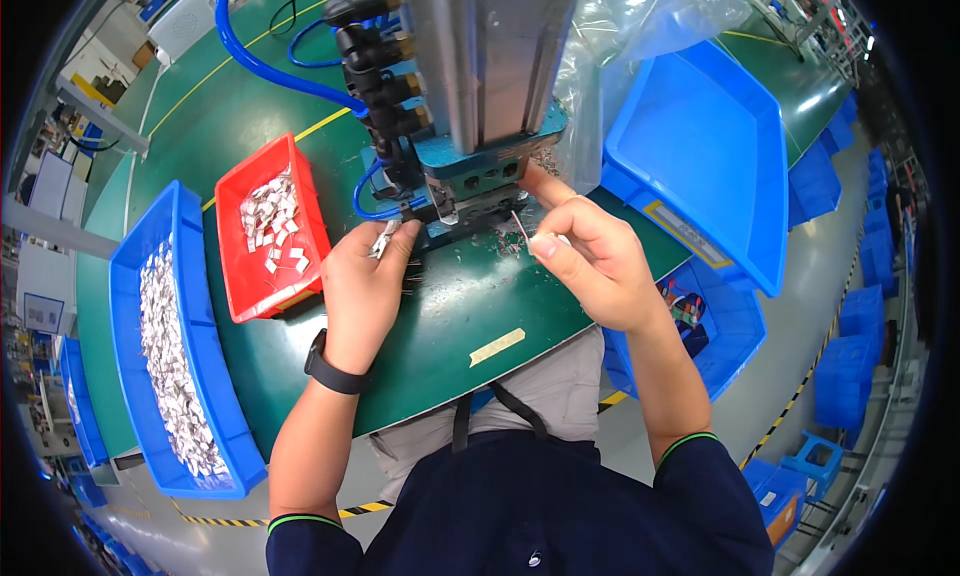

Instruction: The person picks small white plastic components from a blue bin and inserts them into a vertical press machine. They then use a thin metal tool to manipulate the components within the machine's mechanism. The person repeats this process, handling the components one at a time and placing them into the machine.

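Observation:
In front of me stands a pneumatic press (pixel 490 166) with a metal cylinder and a blue-green plate. My left hand (pixel 362 288) is closed around a few small white parts (pixel 384 238), held between thumb and fingers beside the press's lower left. On the other side, my right hand (pixel 598 261) pinches a small part with a thin lead (pixel 520 226) between thumb and forefinger. Its kind is too small to tell. Another finger of this hand reaches toward the press's jaw. Bits of cut wire (pixel 510 244) are scattered on the green table below the press.
Left of my hand are a red bin (pixel 228 246) with white parts and a long blue bin (pixel 128 326) full of similar ones. At right, a large blue tub (pixel 700 146) leans above another blue bin (pixel 735 341). Blue hoses (pixel 240 61) run to the press. Tape (pixel 497 347) marks the table's front.

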A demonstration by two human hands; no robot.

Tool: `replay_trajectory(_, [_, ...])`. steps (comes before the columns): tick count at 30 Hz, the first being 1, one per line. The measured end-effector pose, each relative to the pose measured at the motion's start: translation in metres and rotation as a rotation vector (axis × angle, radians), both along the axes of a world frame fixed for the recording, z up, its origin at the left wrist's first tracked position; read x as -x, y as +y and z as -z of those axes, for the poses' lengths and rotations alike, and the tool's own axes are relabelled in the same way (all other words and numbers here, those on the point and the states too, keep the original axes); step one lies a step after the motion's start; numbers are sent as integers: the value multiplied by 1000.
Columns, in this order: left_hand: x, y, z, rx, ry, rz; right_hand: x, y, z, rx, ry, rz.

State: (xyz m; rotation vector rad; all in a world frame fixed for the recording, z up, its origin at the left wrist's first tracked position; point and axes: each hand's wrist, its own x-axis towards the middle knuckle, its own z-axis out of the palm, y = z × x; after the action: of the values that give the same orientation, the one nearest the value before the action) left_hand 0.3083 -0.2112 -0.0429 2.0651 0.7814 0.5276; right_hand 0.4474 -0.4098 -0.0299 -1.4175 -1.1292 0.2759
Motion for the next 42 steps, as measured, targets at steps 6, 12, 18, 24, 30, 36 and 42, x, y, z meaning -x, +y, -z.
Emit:
replay_trajectory(6, [13, -6, -17, 82, 12, 23, 48, -19, 2, 15, 89, 178])
replay_trajectory(12, [11, -9, -22, 161, -19, 105, 59, -30, 20, 173, 519, 190])
replay_trajectory(18, [17, -18, -7, 339, -72, 60, 31, -4, -5, 184, 735, 144])
replay_trajectory(24, [25, -15, -8, 396, -116, 55, 23, 21, 0, 81, 803, 174])
replay_trajectory(30, [25, -18, -6, 417, -120, 57, 24, 34, 1, 39, 784, 253])
replay_trajectory(36, [24, -17, -8, 422, -120, 63, 20, 41, 4, 68, 753, 289])
replay_trajectory(42, [25, -16, -6, 416, -112, 64, 17, 42, 3, 70, 762, 295])
